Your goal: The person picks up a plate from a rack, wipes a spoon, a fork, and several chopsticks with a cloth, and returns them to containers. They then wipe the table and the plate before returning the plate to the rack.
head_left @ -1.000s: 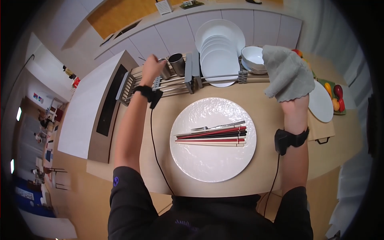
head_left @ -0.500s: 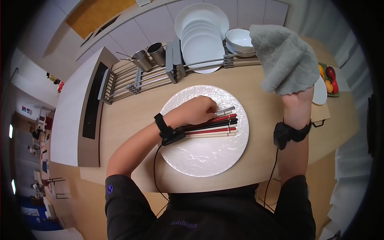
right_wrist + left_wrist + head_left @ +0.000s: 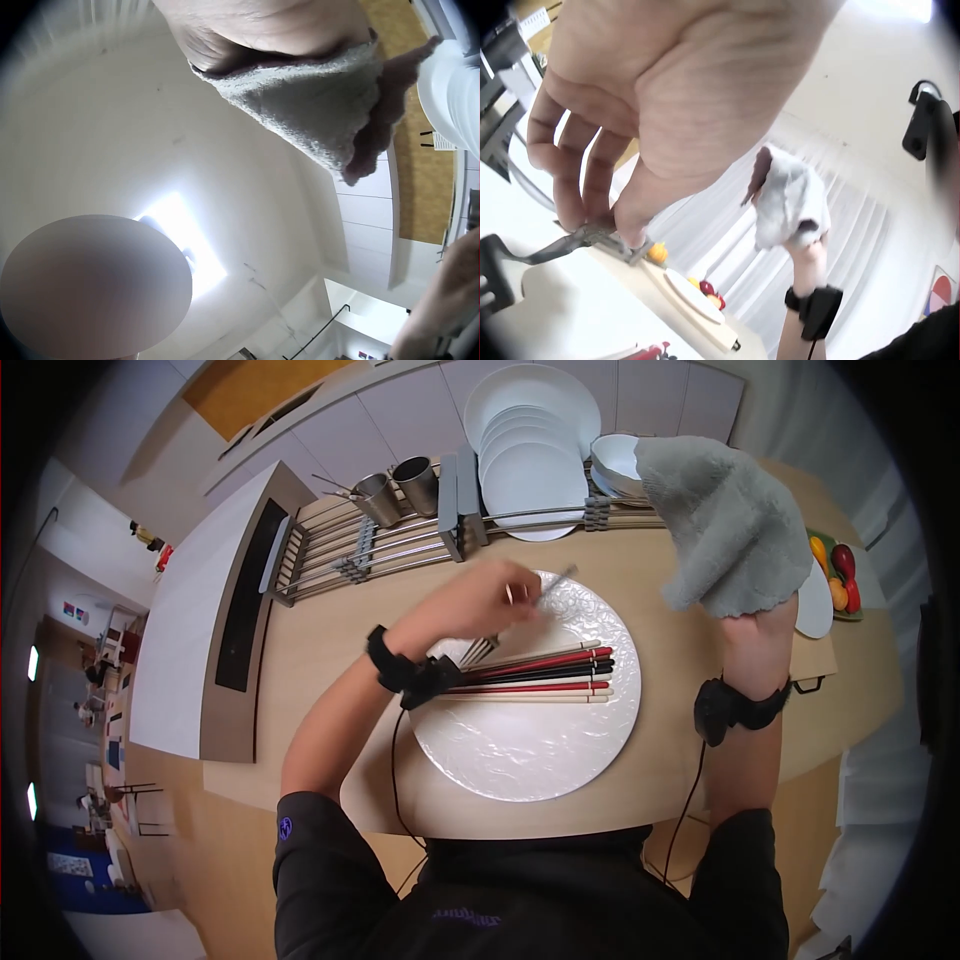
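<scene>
My left hand (image 3: 490, 600) pinches a metal fork (image 3: 555, 246) over the near part of a large white textured plate (image 3: 520, 760). In the head view the fork's tines point down to the left, its handle end up to the right. Beneath the hand, several red, black and cream chopsticks (image 3: 560, 675) lie side by side across the plate; my wrist strap hides their left ends. A grey cloth (image 3: 730, 530) drapes over my right hand (image 3: 277, 26), raised at the right. The cloth covers its fingers, so I cannot tell how they lie.
Behind the plate stands a metal dish rack (image 3: 400, 555) with two metal cups (image 3: 415, 485), upright white plates (image 3: 535, 480) and white bowls (image 3: 615, 465). At the right are a white oval plate (image 3: 815, 605) and colourful produce (image 3: 845, 560). A white box-like unit (image 3: 200, 630) borders the left.
My left hand came from the cups in the rack to the big plate, then lifted the fork off the chopsticks. The cloth-covered right hand stays raised at the right.
</scene>
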The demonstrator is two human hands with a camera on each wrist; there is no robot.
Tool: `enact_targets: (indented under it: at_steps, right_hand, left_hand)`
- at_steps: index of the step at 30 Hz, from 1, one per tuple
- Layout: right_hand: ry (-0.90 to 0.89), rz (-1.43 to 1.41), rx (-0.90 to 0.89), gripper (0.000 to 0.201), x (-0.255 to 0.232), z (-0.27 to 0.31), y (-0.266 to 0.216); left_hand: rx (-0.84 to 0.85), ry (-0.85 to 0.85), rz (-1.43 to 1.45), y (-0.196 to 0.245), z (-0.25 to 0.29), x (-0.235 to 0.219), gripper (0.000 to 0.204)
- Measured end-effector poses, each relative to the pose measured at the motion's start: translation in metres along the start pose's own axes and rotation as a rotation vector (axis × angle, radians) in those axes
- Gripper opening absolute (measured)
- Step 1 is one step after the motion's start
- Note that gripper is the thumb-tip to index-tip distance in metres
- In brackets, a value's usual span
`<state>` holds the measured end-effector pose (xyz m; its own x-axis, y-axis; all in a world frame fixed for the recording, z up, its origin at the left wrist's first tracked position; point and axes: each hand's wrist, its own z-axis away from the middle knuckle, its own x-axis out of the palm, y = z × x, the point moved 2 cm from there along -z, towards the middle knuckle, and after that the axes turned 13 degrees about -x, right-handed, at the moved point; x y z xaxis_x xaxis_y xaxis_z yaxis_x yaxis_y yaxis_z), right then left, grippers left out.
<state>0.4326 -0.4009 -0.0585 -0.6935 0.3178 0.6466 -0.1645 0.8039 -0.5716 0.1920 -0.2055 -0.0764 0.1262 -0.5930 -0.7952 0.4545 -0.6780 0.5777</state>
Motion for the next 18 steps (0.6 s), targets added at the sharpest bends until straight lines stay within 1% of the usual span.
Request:
enact_targets:
  at_steps: [2,3,4,5,6,8,9,11,12,14,16,18]
  right_hand:
    - [-0.125,-0.009,-0.040,0.049,-0.010,0.009,-0.003]
    - [-0.114,-0.059,-0.006,0.053,-0.014,0.009,-0.003]
    - [-0.136,0.030,-0.029,0.055,-0.013,0.010,-0.004]
    - [-0.156,0.119,-0.053,0.058,-0.013,0.011,-0.004]
    - [-0.205,0.348,-0.135,0.059,-0.011,0.013,-0.005]
    - [-0.303,0.645,-0.230,0.058,-0.014,0.010,-0.001]
    - [-0.354,0.714,-0.240,0.056,-0.025,0.006,0.007]
    - [-0.388,0.555,-0.177,0.054,-0.021,0.009,0.013]
    - [-0.372,0.326,-0.104,0.055,-0.012,0.022,0.016]
    - [-0.359,0.068,0.020,0.055,0.012,0.036,0.026]
    - [-0.359,0.018,0.120,0.057,0.027,0.043,0.039]
    - [-0.350,-0.021,0.232,0.059,0.041,0.050,0.049]
  left_hand:
    - [-0.003,0.134,0.110,-0.005,0.005,-0.032,0.010]
    - [-0.034,0.212,0.181,-0.005,0.013,-0.046,0.011]
    - [-0.062,0.290,0.251,-0.003,0.020,-0.061,0.012]
    - [-0.020,0.378,0.392,-0.001,0.030,-0.071,0.011]
    - [0.000,0.481,0.521,-0.001,0.040,-0.075,0.011]
    - [0.054,0.678,0.779,0.000,0.057,-0.077,0.013]
    - [0.078,0.722,0.921,0.003,0.063,-0.074,0.012]
    - [0.128,0.795,1.217,0.009,0.073,-0.063,0.011]
    - [0.157,0.791,1.277,0.016,0.077,-0.058,0.009]
    - [0.219,0.784,1.402,0.028,0.083,-0.050,0.007]
    - [0.304,0.687,1.498,0.033,0.079,-0.039,0.009]
    - [0.299,0.602,1.571,0.038,0.075,-0.025,0.008]
